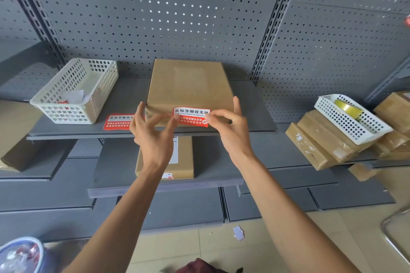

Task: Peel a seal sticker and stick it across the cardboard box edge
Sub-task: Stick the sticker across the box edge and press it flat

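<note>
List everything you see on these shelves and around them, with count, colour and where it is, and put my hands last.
Cardboard box: one, brown, upper shelf centre.
Seal sticker: one, red and white, at the box's near edge, held by both hands.
Second sticker: one, red and white, on the shelf left of the box.
White basket: one, left, holding scraps.
Tape basket: one, white, right, holding a yellowish roll, on stacked parcels.
Lower box: one, brown, shelf below.
Left hand: fingers spread, fingertips on the sticker.
Right hand: pinching the sticker.
</note>
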### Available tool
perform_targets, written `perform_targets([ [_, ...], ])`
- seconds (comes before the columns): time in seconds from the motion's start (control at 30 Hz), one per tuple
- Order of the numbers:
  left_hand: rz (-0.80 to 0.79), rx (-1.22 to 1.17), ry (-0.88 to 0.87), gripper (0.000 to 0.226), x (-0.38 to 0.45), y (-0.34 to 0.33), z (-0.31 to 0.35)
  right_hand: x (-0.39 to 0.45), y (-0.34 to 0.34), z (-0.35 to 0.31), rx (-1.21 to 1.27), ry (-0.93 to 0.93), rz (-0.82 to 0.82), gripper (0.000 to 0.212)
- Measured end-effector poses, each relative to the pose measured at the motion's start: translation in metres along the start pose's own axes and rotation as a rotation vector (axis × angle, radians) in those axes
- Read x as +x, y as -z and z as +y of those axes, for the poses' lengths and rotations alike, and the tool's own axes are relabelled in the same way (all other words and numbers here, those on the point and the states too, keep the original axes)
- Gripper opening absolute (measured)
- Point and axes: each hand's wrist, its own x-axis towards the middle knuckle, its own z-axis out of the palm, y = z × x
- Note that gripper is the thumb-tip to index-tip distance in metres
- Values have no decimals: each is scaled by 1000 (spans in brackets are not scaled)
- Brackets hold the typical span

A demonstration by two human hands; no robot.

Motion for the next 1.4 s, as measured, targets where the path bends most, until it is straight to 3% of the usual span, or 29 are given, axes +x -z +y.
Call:
perform_targets([
  [0.57, -6, -134, 54, 7, 8, -1, 5, 8, 4, -3, -109, 112, 21, 2],
  [0.9, -11, -178, -35, 7, 55, 2, 53, 44, -6, -49, -149, 244, 159, 15],
  [1.03, 6, -196, -20, 16, 73, -2, 67, 62, -7, -62, -137, 267, 181, 4],
  [1.1, 12, -187, 11, 3, 76, -3, 73, 70, -9, -62, -153, 272, 186, 7],
  [1.27, 63, -126, -6, 19, 79, -11, 79, 80, -20, -61, -208, 222, 261, 6],
  [1.4, 78, -46, -25, 16, 80, -13, 81, 79, -27, -64, -250, 217, 303, 10],
])
